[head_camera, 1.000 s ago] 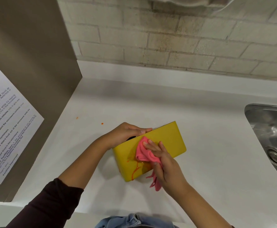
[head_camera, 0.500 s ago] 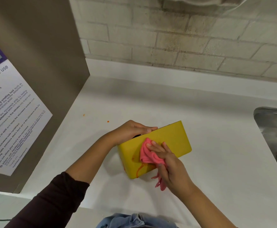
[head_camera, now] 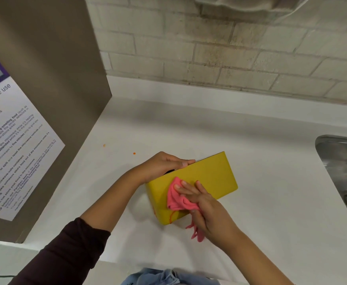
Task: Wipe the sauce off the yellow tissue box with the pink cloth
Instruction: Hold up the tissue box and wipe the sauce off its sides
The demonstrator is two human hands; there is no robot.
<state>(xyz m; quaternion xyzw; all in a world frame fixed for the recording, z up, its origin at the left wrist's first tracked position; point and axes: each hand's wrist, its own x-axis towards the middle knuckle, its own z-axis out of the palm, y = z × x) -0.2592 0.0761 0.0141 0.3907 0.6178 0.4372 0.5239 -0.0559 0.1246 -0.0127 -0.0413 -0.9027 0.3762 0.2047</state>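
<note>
Since half a second ago we see the pink cloth (head_camera: 177, 197) lower on the side of the yellow tissue box (head_camera: 211, 177), now covering most of the orange sauce streak (head_camera: 171, 217); only a thin loop of it shows below the cloth near the box's lower corner. The right hand (head_camera: 205, 210) presses the cloth flat with fingers spread, its grip closed on the trailing folds that hang at 6 o'clock of the palm. The left hand (head_camera: 164, 166) has stayed on the box's top edge, its grip clamped over the rim at 11 o'clock of the cloth.

The box stands near the middle of the white tabletop (head_camera: 271, 182), tipped a little toward us. Two small orange specks (head_camera: 134, 153) lie on the tabletop at 10 o'clock of the box. A pale brick wall (head_camera: 230, 58) rises behind. At 9 o'clock a brown panel (head_camera: 45, 68) carries a printed microwave notice (head_camera: 14, 145).

At 3 o'clock a steel sink (head_camera: 345, 171) is set into the tabletop; its basin shows a drain and, as far as we can see, holds nothing else.
</note>
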